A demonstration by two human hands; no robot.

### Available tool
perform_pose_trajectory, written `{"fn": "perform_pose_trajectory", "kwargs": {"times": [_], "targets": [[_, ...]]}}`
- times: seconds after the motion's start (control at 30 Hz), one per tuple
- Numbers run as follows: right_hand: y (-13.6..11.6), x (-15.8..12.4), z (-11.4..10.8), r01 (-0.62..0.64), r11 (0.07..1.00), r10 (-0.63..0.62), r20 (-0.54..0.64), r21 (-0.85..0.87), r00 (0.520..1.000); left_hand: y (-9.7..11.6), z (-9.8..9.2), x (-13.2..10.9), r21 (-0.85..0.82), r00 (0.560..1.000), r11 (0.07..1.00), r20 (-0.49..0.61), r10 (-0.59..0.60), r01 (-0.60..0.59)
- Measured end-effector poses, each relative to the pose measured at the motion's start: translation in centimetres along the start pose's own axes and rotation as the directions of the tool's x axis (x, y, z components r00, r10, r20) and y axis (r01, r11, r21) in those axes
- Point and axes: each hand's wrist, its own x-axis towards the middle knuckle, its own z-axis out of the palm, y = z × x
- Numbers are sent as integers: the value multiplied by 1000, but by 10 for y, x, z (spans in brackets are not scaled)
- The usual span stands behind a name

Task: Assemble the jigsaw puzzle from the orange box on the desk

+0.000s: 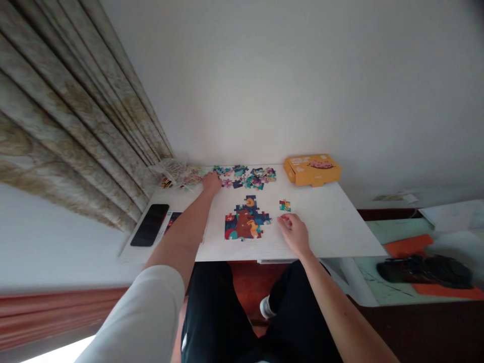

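Note:
A partly joined colourful jigsaw [246, 223] lies in the middle of the white table [333, 222]. Behind it, several loose pieces [247, 176] are spread along the far edge. My left hand [210, 181] reaches to the left end of that spread and rests on the pieces, fingers curled down; what it holds is hidden. My right hand [293, 231] rests on the table to the right of the joined part, fingers bent in a loose pinch. One small separate piece [285, 205] lies just beyond it.
An orange puzzle box [312, 170] stands at the table's far right. A black phone [150, 225] lies at the left, with a crumpled plastic bag [177, 174] behind it. Curtains hang at the left. Orange mats and dark items lie on the floor at the right.

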Motion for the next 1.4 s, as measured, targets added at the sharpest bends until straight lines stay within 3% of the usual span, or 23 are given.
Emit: {"fn": "perform_pose_trajectory", "kwargs": {"times": [0.17, 0.53, 0.73, 0.87, 0.97, 1.07, 1.13, 1.23, 1.3, 1.4], "targets": [[-1, 0, -2, 20, 999, -19, 21, -36, 1000, -5, -2, 10, 3, 998, 1000, 56, 6, -7], [2, 0, -2, 65, 997, -64, 22, -49, 998, -9, -6, 6, 66, 996, 998, 89, 9, -15], [1, 1, -1, 56, 997, -55, 21, -47, 998, -5, -16, 11, 78, 992, 997, 123, 8, -17], [0, 1, -5, 35, 999, -35, 23, -14, 999, -5, -29, 1, -2, 991, 1000, 136, 4, -4], [-3, -1, -7, 15, 998, -14, -2, 63, 1000, -2, -37, -29, -130, 992, 989, 92, 82, -70], [-16, -8, -1, -40, 972, 45, -16, 233, 999, 11, -32, -86, -279, 960, 920, -44, 276, -277], [-30, -14, 10, -136, 893, 128, 47, 428, 991, 24, -20, -131, -399, 914, 824, -131, 384, -403], [-51, -21, 30, -314, 675, 250, 193, 668, 949, 43, 4, -190, -493, 851, 698, -226, 474, -520], [-60, -23, 39, -381, 582, 302, 245, 719, 921, 52, 19, -215, -510, 825, 651, -289, 486, -562], [-62, -25, 45, -409, 547, 351, 244, 730, 904, 60, 31, -232, -506, 807, 629, -357, 470, -590]]}}
